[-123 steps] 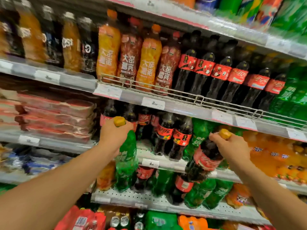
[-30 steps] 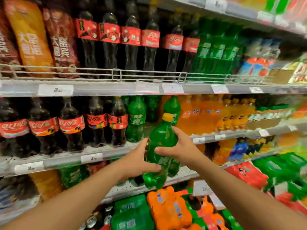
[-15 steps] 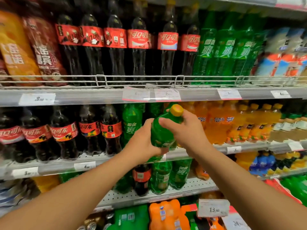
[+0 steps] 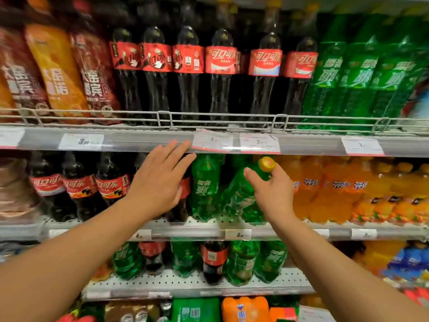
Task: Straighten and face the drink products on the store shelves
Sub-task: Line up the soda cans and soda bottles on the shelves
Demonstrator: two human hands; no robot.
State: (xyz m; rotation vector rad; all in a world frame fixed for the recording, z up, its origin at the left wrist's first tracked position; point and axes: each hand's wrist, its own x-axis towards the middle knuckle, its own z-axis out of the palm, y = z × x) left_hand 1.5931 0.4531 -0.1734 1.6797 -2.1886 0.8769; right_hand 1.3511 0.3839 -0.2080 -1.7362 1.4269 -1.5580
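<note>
Head view: right hand (image 4: 274,191) grips tilted green bottle (image 4: 241,194) by its neck on middle shelf (image 4: 290,231); cola bottles (image 4: 79,189) left, orange bottles (image 4: 336,191) right; left hand (image 4: 157,180) flat, fingers spread.

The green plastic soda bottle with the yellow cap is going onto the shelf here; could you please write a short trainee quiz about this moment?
1. True or false: the green plastic soda bottle with the yellow cap stands fully upright.
2. Which hand grips that bottle? A) the left hand B) the right hand C) both
3. Fill in: right of that bottle stands a row of ______ plastic soda bottles.

Key: 1 false: it leans, cap to the right. 2 B: the left hand is spread open in front of the dark cola bottles with red labels. 3 orange.
</note>
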